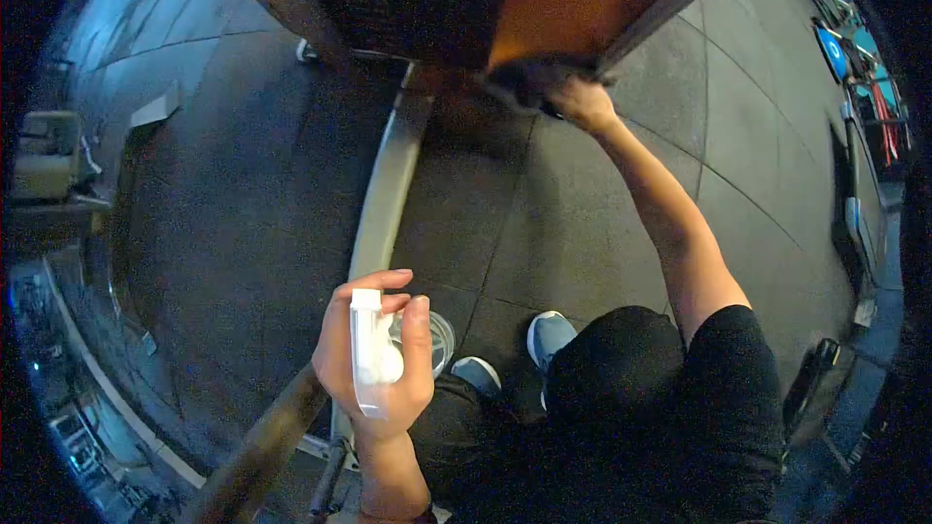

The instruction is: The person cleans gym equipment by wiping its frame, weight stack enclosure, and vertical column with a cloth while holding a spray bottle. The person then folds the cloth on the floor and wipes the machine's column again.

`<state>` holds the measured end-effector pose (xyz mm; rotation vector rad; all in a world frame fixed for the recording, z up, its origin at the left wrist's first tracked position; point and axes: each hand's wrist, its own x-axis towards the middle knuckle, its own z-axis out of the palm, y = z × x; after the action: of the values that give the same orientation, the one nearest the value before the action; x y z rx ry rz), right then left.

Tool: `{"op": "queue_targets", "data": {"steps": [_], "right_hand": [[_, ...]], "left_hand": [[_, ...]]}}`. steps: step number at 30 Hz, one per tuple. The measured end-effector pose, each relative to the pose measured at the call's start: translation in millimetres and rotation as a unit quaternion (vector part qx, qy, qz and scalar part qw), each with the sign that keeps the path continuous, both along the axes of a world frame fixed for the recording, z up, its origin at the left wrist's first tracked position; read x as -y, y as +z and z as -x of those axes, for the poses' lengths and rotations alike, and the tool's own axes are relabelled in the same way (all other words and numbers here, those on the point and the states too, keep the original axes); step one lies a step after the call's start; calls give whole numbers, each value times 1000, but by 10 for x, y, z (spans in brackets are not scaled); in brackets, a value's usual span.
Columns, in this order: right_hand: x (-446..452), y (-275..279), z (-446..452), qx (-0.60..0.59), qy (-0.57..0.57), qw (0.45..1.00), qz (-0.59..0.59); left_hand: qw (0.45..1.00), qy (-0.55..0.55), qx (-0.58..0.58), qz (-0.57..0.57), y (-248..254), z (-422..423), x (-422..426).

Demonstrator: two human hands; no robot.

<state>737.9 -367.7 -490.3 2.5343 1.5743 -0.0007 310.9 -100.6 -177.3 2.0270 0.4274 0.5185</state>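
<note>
My left hand [374,369] is closed round a spray bottle with a white spray head [367,340], seen from above. Part of its clear round body [442,338] shows beyond my fingers. At the end of my outstretched arm, my right hand [581,102] is closed on a dark cloth [529,81], which is blurred. The cloth is against the lower end of an orange-brown panel [573,0] with dark edges. My right fingers are partly hidden by the cloth.
A pale metal beam [383,184] runs along the dark tiled floor [621,223] to the left of my shoes [551,335]. A dark bar [262,446] slants at lower left. Gym-like equipment [859,68] stands at far right, with more machines [49,155] at left.
</note>
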Motion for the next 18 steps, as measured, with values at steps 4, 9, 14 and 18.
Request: {"op": "queue_targets", "data": {"steps": [4,9,14,18], "right_hand": [[-88,287,97,93,203,973,-66],[-509,2820,-20,124,-66,990,14],[-606,6049,-221,497,16,819,-286],[-918,6892,-129,584,95,691,-415]], "left_hand": [[1000,18,2,9,-4,71,51],[1000,4,-9,24,-254,-167,-14],[996,30,44,-70,-540,-752,-233],[996,63,40,-40,-767,-958,-408]]}}
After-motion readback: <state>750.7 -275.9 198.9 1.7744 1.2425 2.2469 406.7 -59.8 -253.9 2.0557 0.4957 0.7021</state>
